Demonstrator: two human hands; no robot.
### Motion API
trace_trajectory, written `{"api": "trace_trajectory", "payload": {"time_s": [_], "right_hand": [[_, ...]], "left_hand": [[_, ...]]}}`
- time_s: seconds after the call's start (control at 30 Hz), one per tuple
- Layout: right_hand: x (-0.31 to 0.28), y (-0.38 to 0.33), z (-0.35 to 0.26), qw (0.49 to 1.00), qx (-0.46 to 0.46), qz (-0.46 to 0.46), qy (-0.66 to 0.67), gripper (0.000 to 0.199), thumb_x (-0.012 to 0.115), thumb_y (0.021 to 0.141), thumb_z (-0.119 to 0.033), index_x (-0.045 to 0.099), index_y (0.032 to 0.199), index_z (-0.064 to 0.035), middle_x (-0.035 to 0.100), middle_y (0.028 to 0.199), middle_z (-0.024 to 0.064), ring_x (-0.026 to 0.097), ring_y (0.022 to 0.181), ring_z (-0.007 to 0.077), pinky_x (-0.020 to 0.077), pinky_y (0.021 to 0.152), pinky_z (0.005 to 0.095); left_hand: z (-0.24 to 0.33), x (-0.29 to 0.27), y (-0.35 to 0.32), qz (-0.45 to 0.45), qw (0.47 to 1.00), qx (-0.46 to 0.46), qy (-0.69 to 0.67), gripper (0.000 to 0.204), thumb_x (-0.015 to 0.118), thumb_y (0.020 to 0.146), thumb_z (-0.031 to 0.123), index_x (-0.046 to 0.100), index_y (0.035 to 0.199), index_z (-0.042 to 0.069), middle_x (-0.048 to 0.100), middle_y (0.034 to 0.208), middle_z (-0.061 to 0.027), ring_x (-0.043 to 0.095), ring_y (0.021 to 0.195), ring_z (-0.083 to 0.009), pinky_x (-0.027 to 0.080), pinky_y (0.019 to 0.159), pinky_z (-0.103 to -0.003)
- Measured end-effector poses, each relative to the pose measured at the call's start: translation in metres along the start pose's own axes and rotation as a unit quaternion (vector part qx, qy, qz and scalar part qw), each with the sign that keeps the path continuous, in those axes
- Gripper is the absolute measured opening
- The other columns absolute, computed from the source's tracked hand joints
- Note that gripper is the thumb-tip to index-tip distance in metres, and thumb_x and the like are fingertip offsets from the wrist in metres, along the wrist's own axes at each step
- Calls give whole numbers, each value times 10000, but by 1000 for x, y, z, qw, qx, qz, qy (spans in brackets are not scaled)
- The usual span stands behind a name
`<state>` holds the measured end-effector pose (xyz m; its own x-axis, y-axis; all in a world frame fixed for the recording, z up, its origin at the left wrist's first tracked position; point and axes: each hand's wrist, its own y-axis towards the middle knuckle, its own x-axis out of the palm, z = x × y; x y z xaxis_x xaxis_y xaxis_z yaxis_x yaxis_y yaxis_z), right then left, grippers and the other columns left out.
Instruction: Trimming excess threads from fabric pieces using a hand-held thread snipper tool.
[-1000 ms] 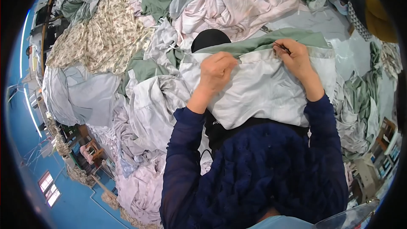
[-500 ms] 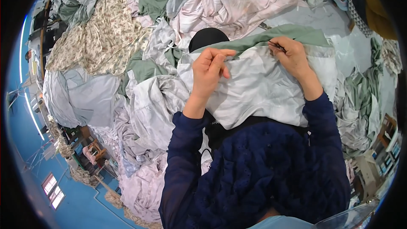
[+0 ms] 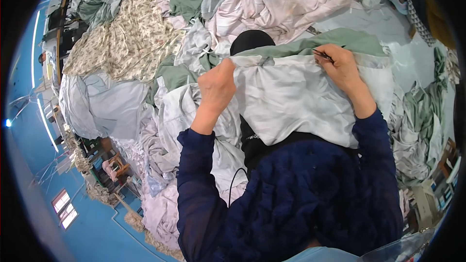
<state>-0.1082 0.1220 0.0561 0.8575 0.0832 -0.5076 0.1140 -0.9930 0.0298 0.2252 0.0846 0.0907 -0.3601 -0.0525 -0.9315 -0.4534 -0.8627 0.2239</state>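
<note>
A white and green cloth (image 3: 296,90) lies spread over my lap, its white side toward me and a green band (image 3: 354,42) along the far edge. My left hand (image 3: 217,86) is closed at the cloth's left corner and seems to grip it; the fingertips are turned away from view. In my right hand (image 3: 340,68) is a small dark pointed tool (image 3: 324,56), perhaps thread snips. Its thin tip lies at the seam where white meets green. Beyond the cloth's far edge shows a black rounded pad (image 3: 251,42).
Heaped fabrics surround me: a floral cloth (image 3: 121,36) at far left, pink cloth (image 3: 281,2) ahead, pale grey cloth (image 3: 104,106) at left, green and white cloth (image 3: 417,126) at right. A black cord (image 3: 231,187) loops beside my left arm.
My left hand has moved left and closed from a half-open, finger-pointing pose, now at the cloth's left corner. My right hand keeps the dark tool near the seam. The view has shifted slightly.
</note>
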Motion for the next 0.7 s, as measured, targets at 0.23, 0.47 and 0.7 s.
{"api": "trace_trajectory", "payload": {"time_s": [0.23,0.47,0.7], "right_hand": [[2,0,3,1000,-1,-8,7,196,608,821,62,638,1011,20,657,841,103,622,704,191,486,652,288],[5,1,3,1000,-3,2,-21,211,613,804,72,636,1007,22,663,851,113,633,715,205,500,665,300],[0,-1,7,998,-25,8,-57,202,631,794,46,639,993,13,650,844,126,622,716,259,485,647,335]], "left_hand": [[-75,-22,-44,-17,988,-30,152,99,560,823,25,528,785,111,587,620,-97,594,547,-324,427,472,-434],[-190,-81,-116,-55,894,-251,367,58,560,878,118,530,829,129,625,671,-146,628,607,-371,446,509,-505],[-61,-70,-61,59,894,-329,-300,75,579,972,86,646,960,53,583,715,47,530,609,-66,399,521,-251]]}}
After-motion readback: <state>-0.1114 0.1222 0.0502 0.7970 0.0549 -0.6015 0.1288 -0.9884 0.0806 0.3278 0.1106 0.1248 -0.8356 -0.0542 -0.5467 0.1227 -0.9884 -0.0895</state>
